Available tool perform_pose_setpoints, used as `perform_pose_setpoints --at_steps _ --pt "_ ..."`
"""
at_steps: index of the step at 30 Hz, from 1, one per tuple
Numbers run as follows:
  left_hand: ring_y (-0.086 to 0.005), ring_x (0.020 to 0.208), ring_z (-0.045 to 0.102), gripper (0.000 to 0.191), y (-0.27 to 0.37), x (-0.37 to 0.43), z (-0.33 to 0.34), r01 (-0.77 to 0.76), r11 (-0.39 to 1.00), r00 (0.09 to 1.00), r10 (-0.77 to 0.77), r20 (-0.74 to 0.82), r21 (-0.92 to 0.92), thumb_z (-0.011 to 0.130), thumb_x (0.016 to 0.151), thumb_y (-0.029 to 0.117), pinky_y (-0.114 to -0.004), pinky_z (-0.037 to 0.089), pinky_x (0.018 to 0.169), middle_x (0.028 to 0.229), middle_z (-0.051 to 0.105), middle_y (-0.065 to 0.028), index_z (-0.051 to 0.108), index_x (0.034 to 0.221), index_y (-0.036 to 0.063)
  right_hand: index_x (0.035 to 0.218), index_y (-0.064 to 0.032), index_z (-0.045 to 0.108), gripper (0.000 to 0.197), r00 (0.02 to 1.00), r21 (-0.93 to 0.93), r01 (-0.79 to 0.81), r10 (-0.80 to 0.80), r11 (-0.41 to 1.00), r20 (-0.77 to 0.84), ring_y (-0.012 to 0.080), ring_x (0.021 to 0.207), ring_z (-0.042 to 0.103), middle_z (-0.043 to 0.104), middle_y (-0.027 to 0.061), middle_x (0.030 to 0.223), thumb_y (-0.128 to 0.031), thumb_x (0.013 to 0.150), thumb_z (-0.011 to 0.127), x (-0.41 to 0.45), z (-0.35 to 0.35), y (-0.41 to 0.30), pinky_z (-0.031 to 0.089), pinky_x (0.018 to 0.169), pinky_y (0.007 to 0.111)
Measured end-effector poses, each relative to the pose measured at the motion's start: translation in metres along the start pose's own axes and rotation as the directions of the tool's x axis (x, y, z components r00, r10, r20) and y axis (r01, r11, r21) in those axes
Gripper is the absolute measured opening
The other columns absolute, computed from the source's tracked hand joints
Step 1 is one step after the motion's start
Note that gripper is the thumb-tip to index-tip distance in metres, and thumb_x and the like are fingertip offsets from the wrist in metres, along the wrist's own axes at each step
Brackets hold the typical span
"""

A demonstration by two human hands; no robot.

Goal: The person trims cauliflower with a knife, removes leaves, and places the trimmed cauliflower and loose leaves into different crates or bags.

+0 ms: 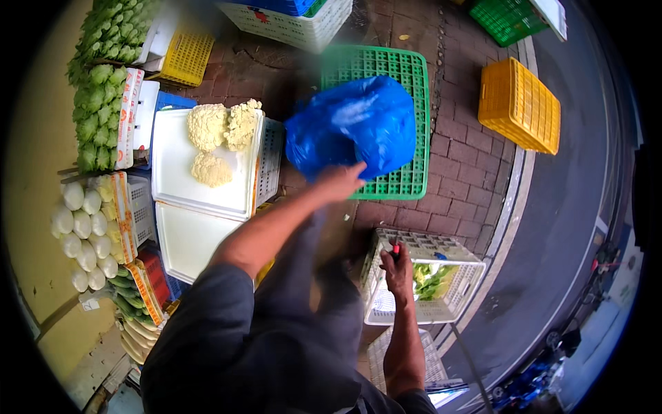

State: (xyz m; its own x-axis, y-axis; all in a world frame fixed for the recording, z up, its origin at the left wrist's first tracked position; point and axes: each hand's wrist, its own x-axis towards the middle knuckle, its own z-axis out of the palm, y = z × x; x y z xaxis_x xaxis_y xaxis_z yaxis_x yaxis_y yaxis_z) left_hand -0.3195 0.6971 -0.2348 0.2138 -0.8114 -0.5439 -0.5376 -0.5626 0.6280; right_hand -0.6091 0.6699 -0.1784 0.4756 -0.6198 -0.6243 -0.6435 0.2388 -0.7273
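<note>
My left hand [339,182] is at the near edge of a blue plastic bag [385,119], its index finger stretched toward the bag's dark mouth. Whether the fingers grip the film is unclear. Under the bag lies an upturned green plastic crate [411,183]. My right hand [399,271] is closed around a small tool with a red-and-black handle [396,249]; its blade or tip cannot be made out. Below that hand, a white plastic crate [450,314] holds leafy green trimmings [432,283]. Three cauliflower heads [207,127] rest on a white foam tray [173,165] to the left.
A second white tray [189,240] adjoins the cauliflower tray. Along the wall stand lettuce [98,111], wrapped white vegetables [83,225] and cucumbers [126,290]. A yellow crate [520,106] sits by the kerb [523,176], beside the road. White crates [289,28] stand ahead.
</note>
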Motion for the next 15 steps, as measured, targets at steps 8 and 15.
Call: perform_pose_setpoints --at_steps 8,15 --pt "-0.0357 0.099 0.059 0.035 -0.029 0.021 0.027 -0.402 0.891 0.915 0.399 -0.059 -0.209 0.055 0.087 0.022 -0.042 0.047 0.086 0.107 0.062 -0.0192 0.057 0.118 0.0087 0.109 -0.0014 0.056 0.025 0.925 -0.267 0.345 -0.277 0.900 0.259 0.0272 0.074 0.063 0.062 0.0198 0.080 -0.013 0.088 0.053 0.158 0.071 -0.167 0.048 0.067 0.036" --pt "-0.0246 0.100 0.062 0.040 -0.039 0.034 0.021 -0.142 0.716 0.989 0.076 -0.126 -0.683 0.054 0.093 0.025 -0.036 0.048 0.085 0.116 0.061 -0.0201 0.053 0.125 0.0014 0.095 0.0015 0.057 0.017 0.956 -0.455 0.080 -0.197 0.887 -0.216 0.0389 0.077 0.061 0.061 0.0230 0.085 -0.009 0.081 0.056 0.226 0.016 -0.140 0.047 0.071 0.042"
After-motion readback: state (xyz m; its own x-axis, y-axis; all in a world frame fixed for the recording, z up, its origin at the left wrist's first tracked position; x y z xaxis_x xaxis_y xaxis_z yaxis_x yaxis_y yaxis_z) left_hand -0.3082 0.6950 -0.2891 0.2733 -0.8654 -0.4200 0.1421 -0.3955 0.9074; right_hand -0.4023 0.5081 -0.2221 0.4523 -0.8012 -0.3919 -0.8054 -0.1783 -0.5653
